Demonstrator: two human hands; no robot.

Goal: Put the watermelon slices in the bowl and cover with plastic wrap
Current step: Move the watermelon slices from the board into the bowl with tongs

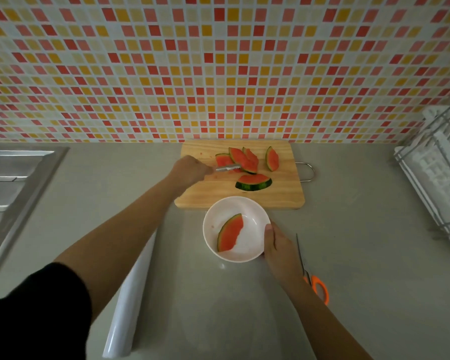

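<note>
Gripping toothed metal tongs [227, 167], left hand [190, 169] reaches watermelon slices [244, 160] on wooden board [208, 196]; right hand [277, 245] clasps round white bowl [255, 216]; red wedge [230, 233] inside, long axis upright, rind left.

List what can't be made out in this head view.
- Tongs: the handle is hidden inside the left hand; whether the tips grip a watermelon slice is too small to tell.
- Scissors: partly covered by the right forearm.
- Plastic wrap roll: its far end lies under the left arm.
- Dish rack: cut off by the right edge.
</note>
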